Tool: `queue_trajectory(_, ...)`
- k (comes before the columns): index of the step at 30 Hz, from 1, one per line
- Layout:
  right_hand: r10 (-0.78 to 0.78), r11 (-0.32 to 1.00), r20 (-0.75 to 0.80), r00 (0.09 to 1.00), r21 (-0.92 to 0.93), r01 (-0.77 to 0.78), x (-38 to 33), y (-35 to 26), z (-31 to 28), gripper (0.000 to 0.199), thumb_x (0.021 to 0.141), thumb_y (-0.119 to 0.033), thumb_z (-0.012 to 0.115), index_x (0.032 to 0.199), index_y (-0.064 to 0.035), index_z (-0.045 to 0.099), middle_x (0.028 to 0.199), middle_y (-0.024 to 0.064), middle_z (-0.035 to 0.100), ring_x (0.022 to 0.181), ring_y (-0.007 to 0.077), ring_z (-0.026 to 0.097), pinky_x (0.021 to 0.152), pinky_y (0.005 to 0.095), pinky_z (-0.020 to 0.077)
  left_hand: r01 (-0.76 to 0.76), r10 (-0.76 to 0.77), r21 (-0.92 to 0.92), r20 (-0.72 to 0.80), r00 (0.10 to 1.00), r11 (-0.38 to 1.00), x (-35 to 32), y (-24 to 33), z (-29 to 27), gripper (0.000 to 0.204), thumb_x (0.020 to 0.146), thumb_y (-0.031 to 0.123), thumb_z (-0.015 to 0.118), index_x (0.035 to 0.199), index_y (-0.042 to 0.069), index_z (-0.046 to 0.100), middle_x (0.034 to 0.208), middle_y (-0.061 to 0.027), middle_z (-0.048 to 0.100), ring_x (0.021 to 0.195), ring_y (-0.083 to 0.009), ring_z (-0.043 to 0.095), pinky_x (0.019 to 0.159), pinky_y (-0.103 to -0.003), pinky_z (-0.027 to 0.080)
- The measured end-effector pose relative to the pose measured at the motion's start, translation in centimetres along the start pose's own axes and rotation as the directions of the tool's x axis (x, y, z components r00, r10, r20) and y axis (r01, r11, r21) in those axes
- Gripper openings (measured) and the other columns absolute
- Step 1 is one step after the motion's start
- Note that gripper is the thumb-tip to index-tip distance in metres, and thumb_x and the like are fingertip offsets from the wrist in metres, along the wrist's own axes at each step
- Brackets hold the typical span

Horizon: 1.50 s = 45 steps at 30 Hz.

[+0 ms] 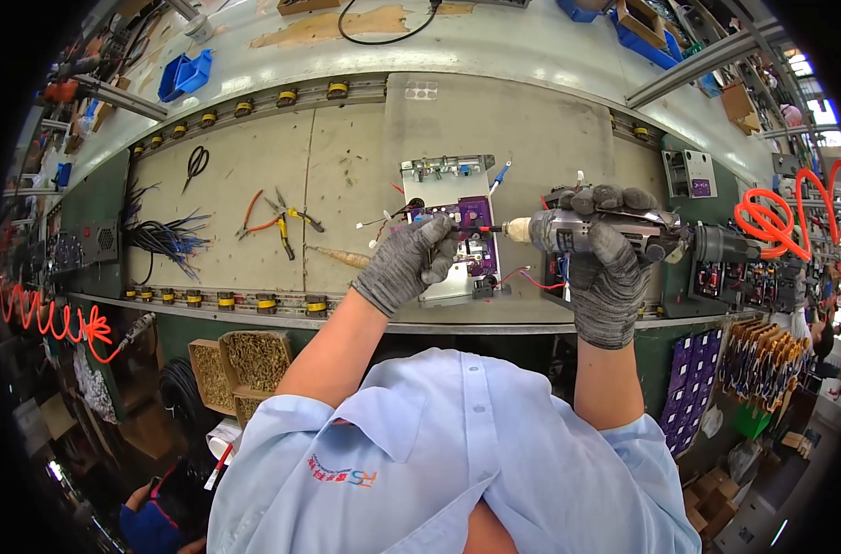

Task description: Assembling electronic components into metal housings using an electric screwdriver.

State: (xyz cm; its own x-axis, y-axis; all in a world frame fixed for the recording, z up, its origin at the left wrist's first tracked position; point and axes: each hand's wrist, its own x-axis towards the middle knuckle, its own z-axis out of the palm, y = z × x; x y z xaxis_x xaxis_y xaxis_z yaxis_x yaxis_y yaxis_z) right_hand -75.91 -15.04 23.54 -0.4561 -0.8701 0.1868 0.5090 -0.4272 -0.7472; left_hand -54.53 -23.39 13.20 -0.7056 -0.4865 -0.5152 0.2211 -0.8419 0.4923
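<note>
In the head view, right of centre, the right hand wraps its fingers round a driver, likely heavy and rigid, best held by its body; at centre, the left hand's fingers pinch its bit, over a probably fragile circuit board

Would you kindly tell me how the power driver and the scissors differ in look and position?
The power driver is grasped in the gloved right hand, while the scissors lie on the workbench, untouched. The power driver has a thick, greyish body with a pale nose; the scissors are slim and dark. The power driver is also clearly the bulkier of the two. Both are tools.
</note>
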Motion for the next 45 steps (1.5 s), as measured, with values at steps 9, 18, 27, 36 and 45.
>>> queue_trajectory(9, -0.016, 1.0, 0.025, 1.0, -0.016, 0.016, 1.1, 0.1, -0.1, 0.045, 0.078, 0.0, 0.075, 0.118, -0.0086, 0.057, 0.111, 0.0107, 0.064, 0.104, 0.0279, 0.066, 0.093, 0.0464, 0.0556, 0.14, -0.139, 0.057, -0.032, 0.99, 0.988, 1.8, 0.9, 0.1, 0.038, 0.097, 0.043, 0.061, 0.087, 0.006, 0.062, 0.06, 0.0004, 0.053, 0.043, -0.0091, 0.046, 0.038, -0.022, 0.035)
queue_trajectory(18, 0.03, 0.949, -0.083, 0.996, -0.312, -0.054, 2.1, 3.7, -2.1, 0.039, 0.082, 0.006, 0.069, 0.117, -0.0044, 0.055, 0.108, 0.0145, 0.066, 0.099, 0.0251, 0.067, 0.086, 0.0391, 0.0589, -0.046, 0.32, 0.994, 0.077, 0.944, -0.103, 6.6, 3.1, -2.2, 0.036, 0.093, 0.023, 0.049, 0.115, 0.0, 0.066, 0.092, -0.0212, 0.07, 0.087, -0.0341, 0.068, 0.083, -0.042, 0.053)
queue_trajectory(27, 0.18, 0.865, 0.065, 0.982, -0.486, -0.126, 1.9, 5.3, 0.0, 0.036, 0.082, 0.007, 0.066, 0.115, -0.0026, 0.055, 0.106, 0.0122, 0.067, 0.101, 0.0207, 0.067, 0.089, 0.0344, 0.0568, -0.194, 0.06, 0.955, 0.213, 0.975, -0.224, 11.6, 2.8, -6.8, 0.034, 0.086, 0.021, 0.046, 0.093, -0.003, 0.069, 0.098, -0.0281, 0.066, 0.095, -0.0432, 0.063, 0.092, -0.046, 0.049)
queue_trajectory(36, 0.265, 0.72, 0.143, 0.954, -0.688, -0.096, 2.2, 7.3, 1.8, 0.027, 0.081, 0.004, 0.068, 0.106, -0.0044, 0.062, 0.097, 0.0061, 0.07, 0.091, 0.0122, 0.067, 0.084, 0.026, 0.0542, -0.324, -0.008, 0.714, 0.408, 0.913, -0.62, 11.0, 3.6, -5.6, 0.018, 0.075, 0.014, 0.07, 0.09, 0.005, 0.071, 0.092, -0.0175, 0.069, 0.088, -0.0383, 0.067, 0.079, -0.044, 0.054)
queue_trajectory(45, 0.223, 0.77, 0.132, 0.966, -0.632, -0.091, 1.5, 7.3, 1.6, 0.026, 0.085, 0.007, 0.066, 0.108, -0.0042, 0.061, 0.1, 0.0056, 0.068, 0.091, 0.0132, 0.066, 0.083, 0.0277, 0.0553, 0.11, -0.101, 0.157, -0.065, 0.993, 0.981, 2.8, 4.3, -2.5, 0.028, 0.094, 0.02, 0.058, 0.112, -0.001, 0.058, 0.087, -0.0078, 0.065, 0.059, -0.0123, 0.057, 0.045, -0.023, 0.045)
